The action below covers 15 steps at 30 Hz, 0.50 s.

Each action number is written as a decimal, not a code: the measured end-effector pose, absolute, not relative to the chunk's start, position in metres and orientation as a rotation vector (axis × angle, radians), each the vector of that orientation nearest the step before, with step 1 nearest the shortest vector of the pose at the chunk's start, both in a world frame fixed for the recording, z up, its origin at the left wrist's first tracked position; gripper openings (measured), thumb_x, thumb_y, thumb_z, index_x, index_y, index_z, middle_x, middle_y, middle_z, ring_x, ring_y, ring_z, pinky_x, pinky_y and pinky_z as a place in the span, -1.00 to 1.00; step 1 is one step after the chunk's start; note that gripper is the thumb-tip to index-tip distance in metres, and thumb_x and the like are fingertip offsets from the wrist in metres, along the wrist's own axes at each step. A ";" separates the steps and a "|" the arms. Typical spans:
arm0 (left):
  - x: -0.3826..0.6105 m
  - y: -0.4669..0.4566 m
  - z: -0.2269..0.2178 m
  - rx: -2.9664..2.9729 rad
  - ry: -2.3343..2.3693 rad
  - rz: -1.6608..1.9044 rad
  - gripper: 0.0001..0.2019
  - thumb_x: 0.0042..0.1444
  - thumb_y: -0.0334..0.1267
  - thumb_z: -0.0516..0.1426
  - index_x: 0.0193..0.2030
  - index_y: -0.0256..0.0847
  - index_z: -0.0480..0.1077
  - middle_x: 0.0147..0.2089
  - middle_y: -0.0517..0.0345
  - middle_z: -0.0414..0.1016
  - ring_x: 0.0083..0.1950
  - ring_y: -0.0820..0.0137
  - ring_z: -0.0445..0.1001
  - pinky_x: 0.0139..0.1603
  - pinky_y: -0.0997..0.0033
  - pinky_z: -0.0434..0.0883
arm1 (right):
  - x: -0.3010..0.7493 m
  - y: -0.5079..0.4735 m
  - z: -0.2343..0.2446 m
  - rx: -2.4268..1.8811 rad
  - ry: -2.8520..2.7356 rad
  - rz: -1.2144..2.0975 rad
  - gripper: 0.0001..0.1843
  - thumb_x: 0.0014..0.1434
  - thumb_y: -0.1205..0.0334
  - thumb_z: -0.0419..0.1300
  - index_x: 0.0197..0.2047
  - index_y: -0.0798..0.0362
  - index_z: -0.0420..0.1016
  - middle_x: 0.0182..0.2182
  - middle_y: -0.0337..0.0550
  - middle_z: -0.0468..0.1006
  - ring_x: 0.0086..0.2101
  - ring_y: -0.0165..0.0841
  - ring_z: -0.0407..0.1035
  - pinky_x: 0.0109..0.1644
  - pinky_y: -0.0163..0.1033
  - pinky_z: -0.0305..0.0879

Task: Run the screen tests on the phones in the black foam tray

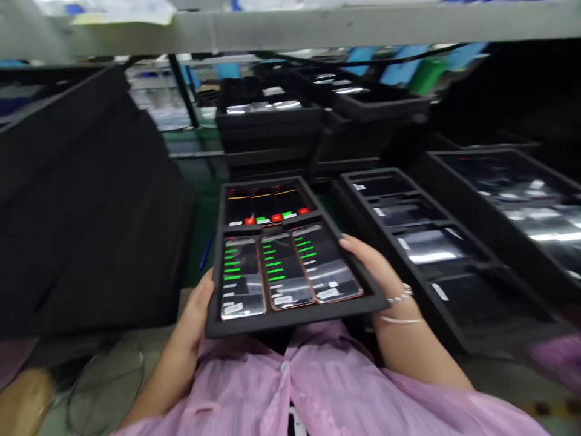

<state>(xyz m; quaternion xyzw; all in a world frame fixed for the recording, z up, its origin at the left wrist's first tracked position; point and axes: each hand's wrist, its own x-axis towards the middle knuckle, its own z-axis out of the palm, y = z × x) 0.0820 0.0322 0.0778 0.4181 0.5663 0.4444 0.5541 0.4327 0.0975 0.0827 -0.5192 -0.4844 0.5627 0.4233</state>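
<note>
A black foam tray (290,318) sits in front of me, above my lap, held at both sides. My left hand (197,306) grips its left edge with the thumb on the rim. My right hand (374,266) grips the right edge, fingers curled over the rim; bracelets circle that wrist. In the near compartment lie three phones (284,269) side by side, their screens lit with green bars. The far compartment holds more phones (265,206) showing red and green marks.
To the right stand a long black tray (436,254) with dark phones and another tray (521,200) beyond it. Stacked black trays (267,130) fill the back. A large black panel (86,200) rises on the left. A grey shelf edge (318,27) runs overhead.
</note>
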 end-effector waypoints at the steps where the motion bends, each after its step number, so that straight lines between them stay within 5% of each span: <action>1: 0.080 0.030 0.081 0.954 1.300 1.075 -0.41 0.15 0.16 0.23 0.25 -0.09 0.53 0.05 0.07 0.66 0.21 0.00 0.55 0.23 0.09 0.52 | 0.436 0.094 0.093 -1.284 -1.175 1.428 -0.47 0.25 -0.18 0.21 0.18 -0.11 0.49 0.02 -0.09 0.62 0.01 -0.01 0.55 0.15 0.11 0.49; 4: 0.070 0.026 0.081 0.988 1.177 1.042 -0.38 0.06 0.13 0.36 0.17 -0.22 0.56 0.03 -0.08 0.65 0.13 -0.01 0.58 0.20 0.10 0.50 | 0.444 0.077 0.113 -1.235 -1.095 1.425 -0.46 0.15 -0.05 0.33 0.18 -0.14 0.50 0.07 -0.10 0.59 0.05 -0.02 0.52 0.17 0.10 0.50; 8: 0.067 0.019 0.063 0.962 1.078 1.010 -0.39 -0.10 -0.06 0.47 0.13 -0.18 0.58 0.06 -0.05 0.64 0.11 0.02 0.59 0.20 0.12 0.49 | 0.448 0.058 0.110 -1.173 -1.094 1.388 -0.40 0.07 0.09 0.34 0.20 -0.16 0.41 0.10 -0.09 0.57 0.00 -0.01 0.54 -0.05 0.07 0.60; 15: 0.061 0.000 0.062 1.043 1.056 1.066 -0.34 -0.08 -0.15 0.47 0.23 -0.01 0.54 0.24 0.02 0.54 0.22 0.02 0.53 0.24 0.11 0.49 | 0.453 0.055 0.070 -1.127 -1.001 1.409 -0.37 -0.11 0.20 0.36 0.08 -0.16 0.36 -0.16 -0.17 0.63 -0.26 -0.12 0.57 -0.33 -0.05 0.53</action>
